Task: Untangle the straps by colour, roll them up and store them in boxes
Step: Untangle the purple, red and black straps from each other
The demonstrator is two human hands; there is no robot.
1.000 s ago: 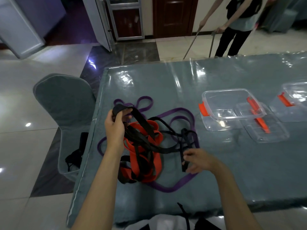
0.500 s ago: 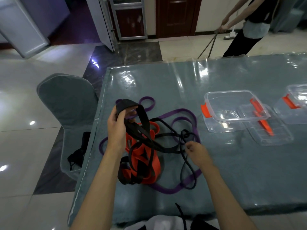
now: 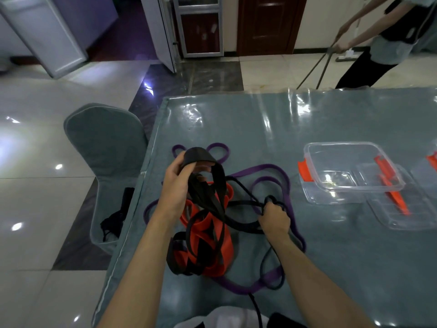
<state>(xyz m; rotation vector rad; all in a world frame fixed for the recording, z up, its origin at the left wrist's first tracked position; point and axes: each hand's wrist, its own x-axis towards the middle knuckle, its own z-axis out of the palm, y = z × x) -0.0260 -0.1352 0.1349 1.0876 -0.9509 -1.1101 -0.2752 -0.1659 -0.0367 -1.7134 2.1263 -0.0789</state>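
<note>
Item: tangle of straps on the table (image 3: 331, 268), near its left edge. We hold the black strap (image 3: 218, 183) in both hands: our left hand (image 3: 176, 185) grips a raised loop, fingers curled round it; our right hand (image 3: 274, 217) pinches a bunched length lower down. Orange strap (image 3: 210, 233) beneath; purple strap (image 3: 267, 170) looped around. Clear box (image 3: 350, 171) lidless to the right, lid (image 3: 406, 209) beside it

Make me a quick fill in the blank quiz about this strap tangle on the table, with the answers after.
1. Both hands, the left hand and the right hand, grip the ____ strap.
2. The clear box has ____ latches.
3. The strap lying flat around the pile is ____.
Answers: black; orange; purple
</note>
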